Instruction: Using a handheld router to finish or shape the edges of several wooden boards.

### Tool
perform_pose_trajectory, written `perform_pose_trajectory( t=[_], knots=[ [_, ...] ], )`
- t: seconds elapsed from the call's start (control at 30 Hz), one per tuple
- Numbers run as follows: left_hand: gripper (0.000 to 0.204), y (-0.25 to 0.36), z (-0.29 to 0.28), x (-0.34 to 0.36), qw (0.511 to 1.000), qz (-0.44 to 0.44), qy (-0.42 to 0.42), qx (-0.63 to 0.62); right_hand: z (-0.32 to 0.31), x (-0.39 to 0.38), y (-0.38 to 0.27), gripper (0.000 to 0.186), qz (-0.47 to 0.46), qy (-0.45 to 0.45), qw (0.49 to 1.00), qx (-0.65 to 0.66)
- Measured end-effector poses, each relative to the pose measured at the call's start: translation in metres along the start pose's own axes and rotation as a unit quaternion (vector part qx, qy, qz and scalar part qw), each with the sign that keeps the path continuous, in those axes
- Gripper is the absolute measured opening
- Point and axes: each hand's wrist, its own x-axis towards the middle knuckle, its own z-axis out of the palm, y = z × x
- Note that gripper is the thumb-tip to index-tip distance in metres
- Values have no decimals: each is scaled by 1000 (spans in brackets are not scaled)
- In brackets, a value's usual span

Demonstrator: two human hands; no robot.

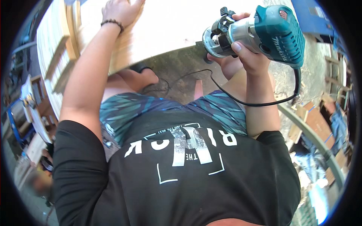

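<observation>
My right hand [250, 56] is closed around the clear-grey lower body of a trim router [281, 35]. The router has a teal motor housing and lies tilted on its side in the air, its round base [212, 43] turned to the left. A black power cord [264, 104] loops from its rear down toward the floor. At the top edge, my left hand [121, 13] rests on a pale wooden board [162, 28]. Its thumb is stretched out, while the other fingers are largely cut off by the frame. A dark beaded bracelet [112, 23] circles that wrist.
Stacked wooden strips [56, 41] stand along the left side. Under the board, the cord crosses the concrete floor [175, 66] between my feet. Scrap wood [315, 122] and cloth lie at the right, near a long bent rail [313, 132]. A blue object [313, 17] is at the upper right.
</observation>
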Motion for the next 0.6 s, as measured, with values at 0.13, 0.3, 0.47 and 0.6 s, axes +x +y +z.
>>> perform_pose_trajectory(
  t=[0.13,0.3,0.47,0.6],
  knots=[
    [91,-24,-12,-23,990,125,-16,-62,17,9,13,74,-50,-53,997,12],
    [91,-28,-16,-37,988,154,22,-21,28,11,18,78,-61,-72,994,48],
    [89,-27,-19,-39,987,152,16,-44,29,8,17,81,-53,-104,993,2],
    [88,-30,-18,-40,985,162,37,-50,33,12,20,81,-53,-116,992,7]
  ],
)
